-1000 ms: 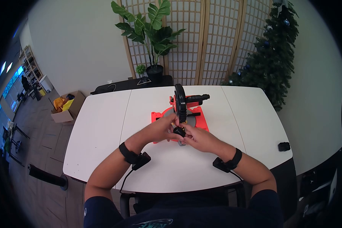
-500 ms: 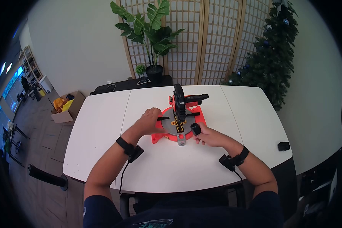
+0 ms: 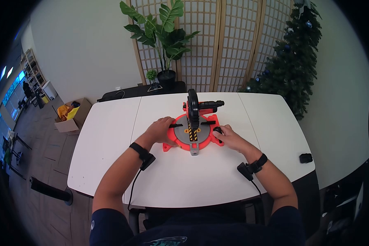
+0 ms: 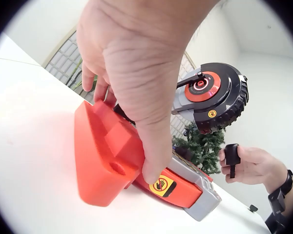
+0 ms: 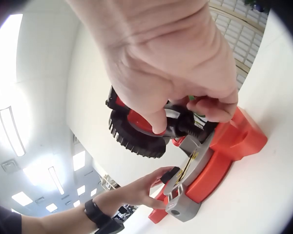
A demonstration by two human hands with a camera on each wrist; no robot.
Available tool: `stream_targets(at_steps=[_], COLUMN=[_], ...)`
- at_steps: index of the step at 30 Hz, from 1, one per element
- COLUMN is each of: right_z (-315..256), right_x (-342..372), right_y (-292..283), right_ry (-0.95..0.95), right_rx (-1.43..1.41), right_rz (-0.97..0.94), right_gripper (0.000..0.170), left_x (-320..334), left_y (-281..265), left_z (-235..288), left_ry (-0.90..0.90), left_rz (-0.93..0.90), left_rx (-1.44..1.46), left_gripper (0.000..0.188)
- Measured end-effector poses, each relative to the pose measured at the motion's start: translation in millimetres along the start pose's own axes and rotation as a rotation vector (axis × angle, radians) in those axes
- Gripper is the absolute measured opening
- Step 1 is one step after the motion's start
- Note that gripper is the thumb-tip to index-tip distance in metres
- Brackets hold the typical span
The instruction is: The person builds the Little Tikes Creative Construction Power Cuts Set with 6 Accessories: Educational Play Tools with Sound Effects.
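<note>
Grips the toy saw [image 3: 194, 122], mid-frame, with the left hand [image 3: 159, 129] (probably for steadiness) and pinches the black knob [image 4: 232, 154], right of centre, with the right hand [image 3: 233, 140], leaving its thread [image 4: 232, 172] free.

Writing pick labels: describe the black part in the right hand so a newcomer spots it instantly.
On the white table stands a red-and-black toy saw. At the right end of its base, the right hand pinches a small black knob. Unlike the big, round blade guard, it has a slim, screw-threaded stem.

Black threaded knob [image 5: 175, 126] between right-hand fingers [image 5: 212, 110] — red saw base [image 5: 216, 176] nearby
</note>
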State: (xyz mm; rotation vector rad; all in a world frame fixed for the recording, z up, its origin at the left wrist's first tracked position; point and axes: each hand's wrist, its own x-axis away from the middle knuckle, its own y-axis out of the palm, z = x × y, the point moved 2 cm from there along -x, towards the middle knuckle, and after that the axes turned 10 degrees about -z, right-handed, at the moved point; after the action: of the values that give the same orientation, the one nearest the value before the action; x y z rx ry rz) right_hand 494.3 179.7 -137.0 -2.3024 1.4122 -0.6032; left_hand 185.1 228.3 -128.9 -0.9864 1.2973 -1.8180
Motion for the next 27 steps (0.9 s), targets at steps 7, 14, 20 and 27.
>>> stream_targets(at_steps=[7, 14, 20, 27], right_z=[-9, -14, -15, -2], right_x=[3, 5, 5, -1], right_y=[7, 9, 5, 14], right_ry=[-0.182, -0.098, -0.042, -0.121], right_rx=[-0.132, 0.034, 0.004, 0.207], right_rz=[-0.105, -0.082, -0.035, 0.028], right_gripper=[0.031, 0.03, 0.03, 0.032], left_x=[-7, -9, -15, -16], left_y=[1, 2, 7, 7], left_z=[-6, -3, 3, -1], left_ry=[0.024, -0.051, -0.184, -0.115], left_rz=[0.058, 0.065, 0.104, 0.095], left_rx=[0.012, 0.003, -0.037, 0.005], left_gripper=[0.109, 0.112, 0.112, 0.114])
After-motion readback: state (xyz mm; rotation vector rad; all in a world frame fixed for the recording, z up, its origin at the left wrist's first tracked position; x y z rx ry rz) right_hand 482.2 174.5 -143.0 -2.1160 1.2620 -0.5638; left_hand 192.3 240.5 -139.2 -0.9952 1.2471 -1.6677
